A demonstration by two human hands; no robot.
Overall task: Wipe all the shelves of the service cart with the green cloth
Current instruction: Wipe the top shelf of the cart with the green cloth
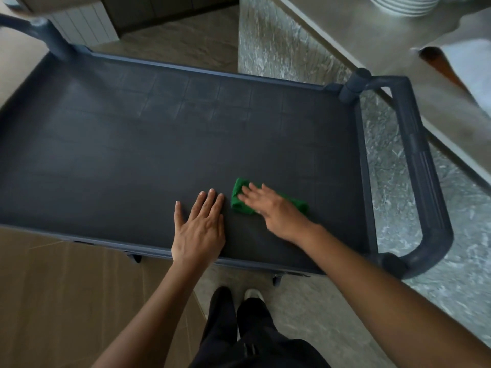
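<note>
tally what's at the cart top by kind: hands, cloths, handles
hands: 2 (left hand, right hand)
green cloth: 1
cart handles: 2 (far-left handle, right-end handle)
total: 5

Cloth on service cart top shelf, near front edge, right of centre. Right hand on cloth; left hand flat on shelf, just left. Push handle at right end. Plate stack on counter behind, right.

Bare shelf stretches ahead of your right hand. Your left hand blocks just leftward; the handle stands rightward.
</note>
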